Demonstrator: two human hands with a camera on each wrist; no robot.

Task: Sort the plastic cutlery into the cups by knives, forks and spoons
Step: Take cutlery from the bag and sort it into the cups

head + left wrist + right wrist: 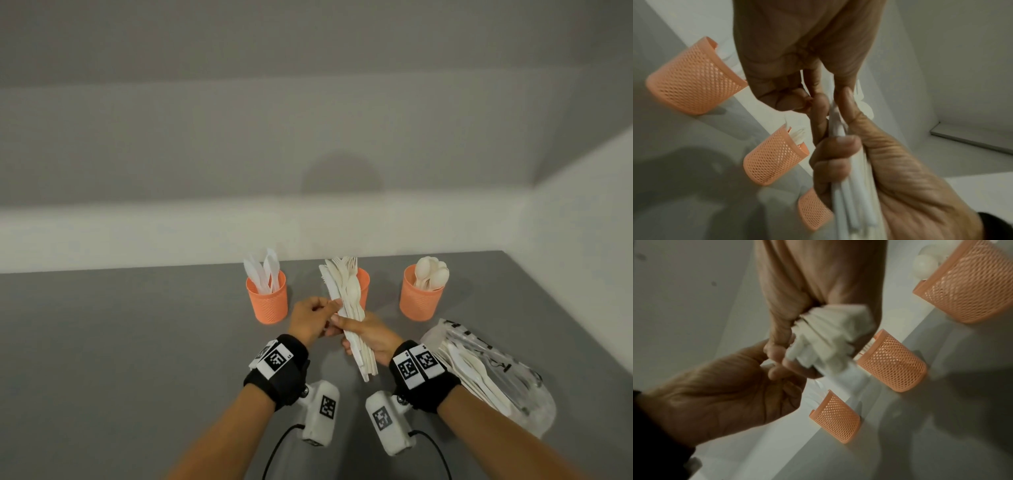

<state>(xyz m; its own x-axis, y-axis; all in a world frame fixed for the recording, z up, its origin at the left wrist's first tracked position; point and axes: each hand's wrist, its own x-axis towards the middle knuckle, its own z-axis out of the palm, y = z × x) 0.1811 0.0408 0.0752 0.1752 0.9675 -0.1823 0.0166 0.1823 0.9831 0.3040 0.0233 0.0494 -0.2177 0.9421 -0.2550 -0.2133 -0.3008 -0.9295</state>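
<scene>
While three orange mesh cups are standing in a row near the back edge of the grey table, the person is holding both hands together just in front of the middle one. The right hand is gripping a bundle of white plastic cutlery around its handles, fingers curled round the stack, so that the working ends are fanning upward and away — knives, forks and at least one spoon are mixed in it. The left hand is pinching one piece at the bundle's left edge between thumb and forefinger; which kind of piece it is cannot be told, as the wrist views are blurred there.

The left cup is holding knives, blades up. The middle cup is mostly hidden behind the raised bundle in the head view — fork tines are showing above its rim. The right cup is holding spoons, bowls up.

To the right of the right forearm, a clear plastic bag is lying on the table with more white cutlery inside. Both wrists are wearing black bands with printed square markers, and white camera units with cables are hanging beneath them.
</scene>
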